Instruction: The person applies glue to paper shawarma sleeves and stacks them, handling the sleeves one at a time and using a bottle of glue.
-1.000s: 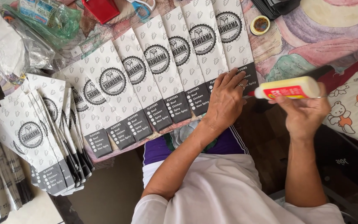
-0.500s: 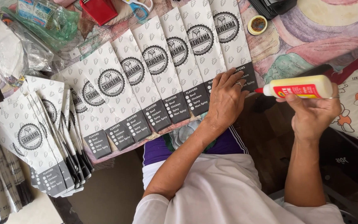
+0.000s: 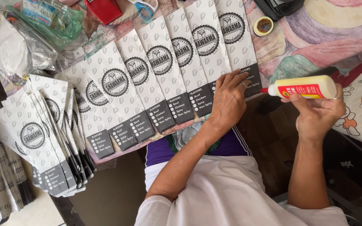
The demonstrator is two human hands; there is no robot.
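The left hand point(image 3: 228, 100) covers the lower ends of two paper sleeves point(image 3: 214, 46). The red case point(image 3: 104, 9) and black object point(image 3: 279, 6) are cut off by the top edge. The right hand's point(image 3: 317, 115) fingers hide part of the glue bottle point(image 3: 304, 87).

Soft, even daylight fills the scene, bright on the white paper sleeves point(image 3: 164, 71) and the white shirt point(image 3: 223, 196). Shadows are faint and short (darkest under the near edge of the tabletop point(image 3: 298, 50)). Clear plastic bags point(image 3: 30, 46) at far left catch mild glare. Focus is sharp throughout; the wide lens bends lines toward the edges.
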